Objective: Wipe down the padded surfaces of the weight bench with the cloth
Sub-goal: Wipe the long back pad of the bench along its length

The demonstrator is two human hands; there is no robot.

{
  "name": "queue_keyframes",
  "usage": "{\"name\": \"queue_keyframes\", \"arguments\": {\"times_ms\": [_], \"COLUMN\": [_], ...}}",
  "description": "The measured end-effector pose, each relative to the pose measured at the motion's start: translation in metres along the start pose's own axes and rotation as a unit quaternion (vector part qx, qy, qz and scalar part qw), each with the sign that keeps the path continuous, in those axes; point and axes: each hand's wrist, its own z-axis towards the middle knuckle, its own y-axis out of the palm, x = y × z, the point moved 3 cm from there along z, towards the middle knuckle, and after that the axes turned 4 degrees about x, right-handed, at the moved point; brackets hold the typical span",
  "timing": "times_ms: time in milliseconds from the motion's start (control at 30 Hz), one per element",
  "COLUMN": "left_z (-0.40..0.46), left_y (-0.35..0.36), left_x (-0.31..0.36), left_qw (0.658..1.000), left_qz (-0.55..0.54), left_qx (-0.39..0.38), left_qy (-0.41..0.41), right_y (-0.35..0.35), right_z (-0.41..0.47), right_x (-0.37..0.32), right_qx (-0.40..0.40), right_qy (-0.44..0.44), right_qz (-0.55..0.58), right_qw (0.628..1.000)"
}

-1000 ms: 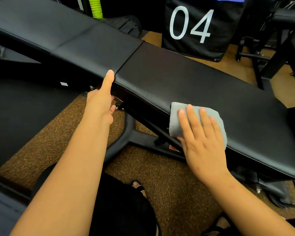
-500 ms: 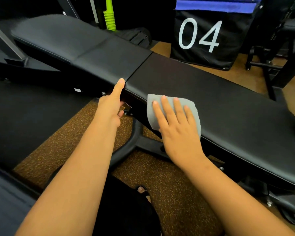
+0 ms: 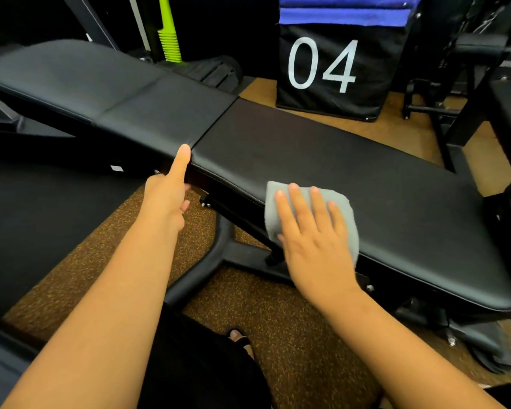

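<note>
Grey microfibre lies flat beneath the right hand, whose fingers are spread straight and pressing the cloth onto the near edge of the long seat pad of a weight bench. Part of the cloth hangs over that near edge, towards the frame below. The left hand braces at the same edge, thumb up on the seam where the seat pad meets the back pad; its remaining fingers curl under the edge, and whether they grip anything cannot be told. Beyond the seat pad stands a black box marked "04", with a lime-green bar rising behind the back pad. Speckled brown flooring shows below the seat pad, where a sandalled foot is just visible. Wiping appears to be under way on the seat pad, with the back pad likely yet to be covered. Doing it well calls for an even, flat palm, overlapping passes along the pad's length, the overhanging fold carried round the rolled edge, and attention to the seam, where grime tends to collect.
</note>
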Motion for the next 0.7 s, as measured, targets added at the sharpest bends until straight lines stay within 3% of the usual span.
{"name": "queue_keyframes", "arguments": {"times_ms": [267,367,500,600,700], "left_z": [-0.008,-0.012,-0.043,-0.073,-0.096], "left_y": [-0.002,-0.004,-0.005,0.005,0.028], "left_x": [0.004,0.008,0.017,0.019,0.022], "left_qw": [1.000,0.989,0.913,0.856,0.794], "left_qz": [-0.003,0.041,0.154,0.180,0.277], "left_qx": [0.019,0.109,0.204,0.180,0.092], "left_qy": [0.005,0.093,0.317,0.451,0.533], "right_y": [-0.003,-0.001,-0.003,-0.009,-0.011], "right_z": [0.011,-0.015,-0.050,-0.054,-0.037], "right_x": [-0.005,0.017,0.050,0.062,0.065], "right_qx": [-0.023,-0.025,-0.034,-0.047,-0.083], "right_qy": [-0.058,-0.041,-0.008,0.021,0.054], "right_qz": [0.006,-0.005,0.000,0.031,0.057], "right_qw": [0.998,0.999,0.999,0.998,0.994]}}
